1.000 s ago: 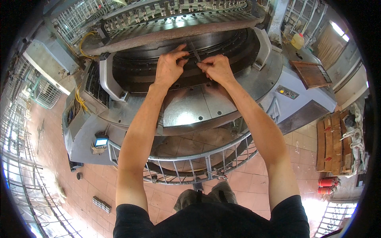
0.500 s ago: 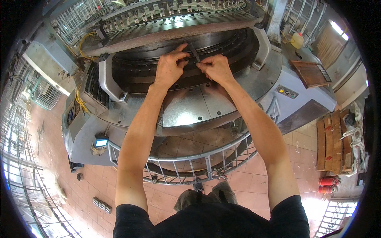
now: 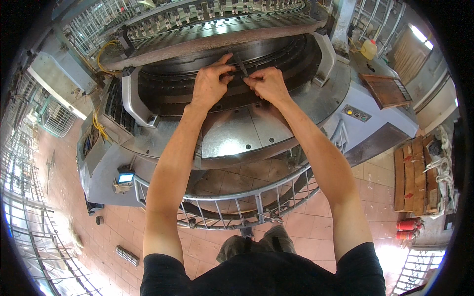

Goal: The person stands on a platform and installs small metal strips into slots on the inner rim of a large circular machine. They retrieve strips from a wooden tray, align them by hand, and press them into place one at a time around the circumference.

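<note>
Both my hands reach into the curved opening of a large circular knitting machine (image 3: 232, 138). My right hand (image 3: 269, 83) is closed, thumb and fingertips pinching the lower end of a thin, flat metal strip (image 3: 240, 63). That strip slants up and left against the dark, ribbed cylinder wall (image 3: 197, 65). Just left of it is my left hand (image 3: 211, 83), its fingers bent but apart, the index finger stretched toward the strip's upper end. I see nothing held in it. Whether its fingertips touch the strip or only the wall, I cannot tell.
Overhead runs a rusty-edged ring (image 3: 217, 45). Silver brackets (image 3: 137, 98) flank the opening. A curved metal railing (image 3: 237, 200) stands between me and the machine. A button panel (image 3: 356, 114) and wooden tray (image 3: 384, 91) are at right, a small lit screen (image 3: 125, 177) at left.
Both hands hold nearly the same position. The strip in my right hand has barely shifted.
</note>
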A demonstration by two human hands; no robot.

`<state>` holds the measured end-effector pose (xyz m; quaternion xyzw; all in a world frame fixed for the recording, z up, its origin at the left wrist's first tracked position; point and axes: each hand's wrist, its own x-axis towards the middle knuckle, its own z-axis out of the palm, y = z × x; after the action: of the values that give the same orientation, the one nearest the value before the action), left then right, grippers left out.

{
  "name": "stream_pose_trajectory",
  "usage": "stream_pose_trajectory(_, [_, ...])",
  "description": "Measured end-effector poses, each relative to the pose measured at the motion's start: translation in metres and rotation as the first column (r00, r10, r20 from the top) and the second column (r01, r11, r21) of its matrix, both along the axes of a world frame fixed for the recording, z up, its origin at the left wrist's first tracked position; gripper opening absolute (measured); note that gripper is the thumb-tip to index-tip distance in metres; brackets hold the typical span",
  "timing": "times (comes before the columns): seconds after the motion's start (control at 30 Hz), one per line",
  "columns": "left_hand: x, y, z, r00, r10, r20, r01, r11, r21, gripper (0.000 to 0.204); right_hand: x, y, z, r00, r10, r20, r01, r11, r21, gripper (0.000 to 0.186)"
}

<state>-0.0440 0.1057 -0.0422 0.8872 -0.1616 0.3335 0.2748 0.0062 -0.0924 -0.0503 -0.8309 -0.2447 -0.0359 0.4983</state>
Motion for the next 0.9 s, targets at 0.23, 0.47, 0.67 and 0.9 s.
stream_pose_trajectory(0.23, [-0.0013,-0.0012,0.0020,1.000,0.005,-0.024,-0.005,1.000,0.015,0.026,0.0011,0.0005,-0.0009,0.999,-0.009,0.042,0.010,1.000,-0.013,0.025])
stream_pose_trajectory(0.47, [-0.0030,-0.0026,0.0034,0.995,0.015,-0.095,-0.017,1.000,-0.022,0.026,0.0029,0.0004,-0.0026,0.999,-0.014,0.035,0.015,1.000,-0.025,0.026])
stream_pose_trajectory(0.67, [-0.0016,-0.0021,0.0021,0.999,0.020,-0.046,-0.019,1.000,0.012,0.026,0.0024,0.0001,-0.0018,0.999,-0.020,0.046,0.022,0.999,-0.045,0.027])
stream_pose_trajectory(0.9, [-0.0013,-0.0013,0.0014,0.997,0.002,-0.073,-0.003,1.000,-0.015,0.026,0.0022,0.0007,-0.0013,0.999,-0.031,0.040,0.033,0.998,-0.045,0.028])
